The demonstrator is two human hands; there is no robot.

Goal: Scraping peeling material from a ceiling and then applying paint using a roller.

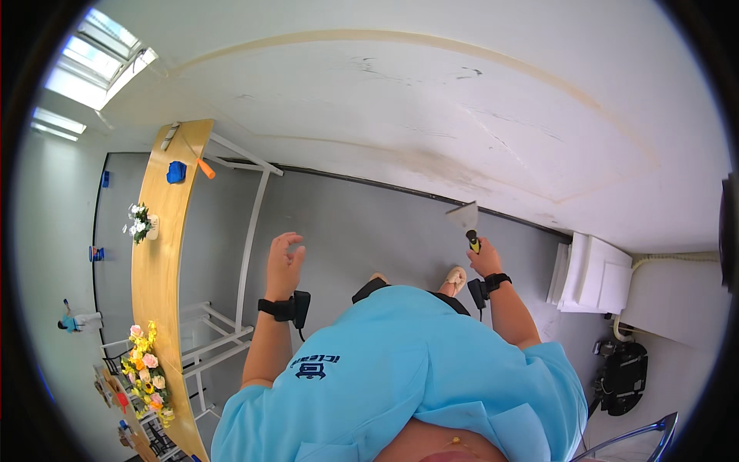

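Observation:
My right hand is wrapped round the black and yellow-green handle of a scraper. The scraper's wide metal blade points up toward the white wall; whether it touches the wall I cannot tell. Dark scuff marks and a brownish smudge show on that wall, inside a tan line that runs round a large area. My left hand is raised with nothing in it, its fingers loosely bent and apart. It is nearest to the white frame of the wooden table. Both wrists carry black straps with small boxes.
Along the left runs a long wooden table, bearing flowers, a potted white plant, a blue cloth and an orange-handled tool. White panels lean at right, near a black object. Another person stands far left.

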